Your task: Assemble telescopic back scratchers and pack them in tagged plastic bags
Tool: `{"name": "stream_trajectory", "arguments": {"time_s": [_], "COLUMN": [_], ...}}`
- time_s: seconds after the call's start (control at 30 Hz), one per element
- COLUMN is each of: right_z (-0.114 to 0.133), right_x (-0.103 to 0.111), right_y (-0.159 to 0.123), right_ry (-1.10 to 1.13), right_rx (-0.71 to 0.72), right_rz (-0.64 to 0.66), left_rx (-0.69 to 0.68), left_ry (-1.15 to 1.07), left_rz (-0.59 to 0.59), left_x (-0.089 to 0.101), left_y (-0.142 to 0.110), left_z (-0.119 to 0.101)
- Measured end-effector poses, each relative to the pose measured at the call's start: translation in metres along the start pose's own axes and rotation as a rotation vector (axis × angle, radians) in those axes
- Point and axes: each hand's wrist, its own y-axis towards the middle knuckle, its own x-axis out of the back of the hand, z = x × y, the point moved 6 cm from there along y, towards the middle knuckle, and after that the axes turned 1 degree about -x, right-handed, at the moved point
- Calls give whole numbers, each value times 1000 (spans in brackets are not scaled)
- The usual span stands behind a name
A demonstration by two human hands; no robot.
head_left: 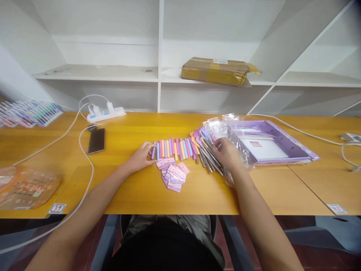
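Just below centre frame, pink cards (177, 173) lie nearer than the row of pastel sticks (176, 150), whose long axes point up the frame. The left hand (141, 156) touches its left end, clasp unclear; the right hand (227, 152), grip hidden, meets metal-shafted forks (207, 154).

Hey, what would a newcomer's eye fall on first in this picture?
Probably the neat row of pink, yellow, blue and purple sticks in the middle of the table, between the left hand and the right hand. Nearer the person lies a loose pile of pink and purple cards. The open purple tray to the right would likely draw the eye next.
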Motion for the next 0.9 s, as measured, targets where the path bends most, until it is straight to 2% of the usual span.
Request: {"name": "stream_trajectory", "arguments": {"time_s": [0.3, 0.43, 0.53, 0.63, 0.77, 0.9], "right_z": [12, 10, 5, -1, -10, -17], "right_x": [3, 9, 10, 12, 17, 20], "right_y": [2, 4, 5, 6, 8, 9], "right_ry": [62, 111, 144, 192, 246, 297], "right_rx": [61, 78, 53, -2, -58, -44], "right_rz": [-7, -106, -118, -147, -218, -274], "left_rx": [25, 99, 143, 168, 156, 105], "left_ry": [-19, -44, -29, 41, 243, 359], "left_rz": [-31, -76, -120, -165, -208, -185], "left_x": [2, 5, 9, 13, 20, 24], "left_y": [2, 3, 4, 5, 5, 5], "left_z": [1, 3, 8, 17, 27, 28]}}
